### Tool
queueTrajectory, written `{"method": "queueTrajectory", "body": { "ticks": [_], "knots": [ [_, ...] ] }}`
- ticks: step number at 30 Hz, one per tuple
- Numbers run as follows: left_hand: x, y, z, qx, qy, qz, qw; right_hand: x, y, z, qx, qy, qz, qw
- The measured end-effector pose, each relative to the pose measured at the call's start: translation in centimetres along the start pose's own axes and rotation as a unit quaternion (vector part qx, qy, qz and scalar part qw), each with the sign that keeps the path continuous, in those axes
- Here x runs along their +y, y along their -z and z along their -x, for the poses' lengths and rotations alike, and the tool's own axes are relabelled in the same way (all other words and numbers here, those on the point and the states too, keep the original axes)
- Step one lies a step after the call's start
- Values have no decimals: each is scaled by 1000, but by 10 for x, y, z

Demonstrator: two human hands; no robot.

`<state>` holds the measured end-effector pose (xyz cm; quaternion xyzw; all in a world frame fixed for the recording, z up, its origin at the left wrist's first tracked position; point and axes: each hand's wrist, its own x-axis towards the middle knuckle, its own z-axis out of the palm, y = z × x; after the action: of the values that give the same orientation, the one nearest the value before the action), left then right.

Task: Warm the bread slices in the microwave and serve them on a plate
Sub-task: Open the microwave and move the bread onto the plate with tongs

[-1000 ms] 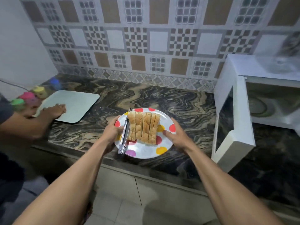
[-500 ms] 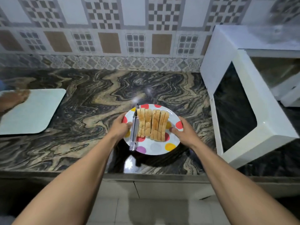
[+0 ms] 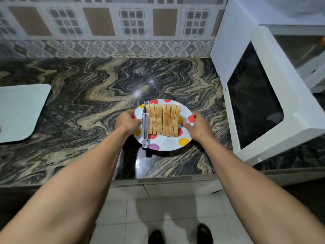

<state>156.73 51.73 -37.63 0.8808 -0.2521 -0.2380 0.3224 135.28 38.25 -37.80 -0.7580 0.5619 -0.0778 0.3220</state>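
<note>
Left of the open microwave [image 3: 226, 55], the polka-dot plate [image 3: 168, 143] is gripped at opposite rims: the left hand [image 3: 127, 121] is curled on the edge away from the microwave, the right hand [image 3: 197, 125] on the nearer edge. Bread slices [image 3: 164, 120] are lined up on it, beside metal tongs [image 3: 145, 127].

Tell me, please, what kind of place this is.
Probably a home kitchen: a marbled stone counter, a patterned tile wall behind it, and a white microwave with its door open.
</note>
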Motion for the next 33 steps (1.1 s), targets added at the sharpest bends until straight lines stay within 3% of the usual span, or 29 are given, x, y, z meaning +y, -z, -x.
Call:
{"method": "queueTrajectory", "body": {
  "ticks": [9, 14, 17, 21, 24, 26, 30, 33],
  "knots": [
    [10, -4, -4, 52, 15, -148, 988, -1, -2, 0, 56, -25, -7, 998],
    [22, -1, -7, 73, 70, -153, 983, -9, 12, 9, 59, -51, 7, 997],
    [41, -1, -3, 110, 57, -161, 979, -21, 33, 20, 72, -50, 31, 996],
    [89, 5, 8, 161, -46, -192, 967, -44, 68, 45, 98, -13, 64, 993],
    [134, -1, 16, 151, -169, -135, 965, -57, 97, 67, 139, 34, 90, 986],
    [163, -8, 25, 109, -247, -73, 960, -65, 116, 81, 193, 68, 127, 971],
    [218, -31, 49, 25, -331, 5, 943, -67, 155, 97, 333, 103, 259, 901],
    [256, -54, 69, -45, -390, 35, 919, -55, 181, 98, 315, 27, 293, 902]
  ]
}}
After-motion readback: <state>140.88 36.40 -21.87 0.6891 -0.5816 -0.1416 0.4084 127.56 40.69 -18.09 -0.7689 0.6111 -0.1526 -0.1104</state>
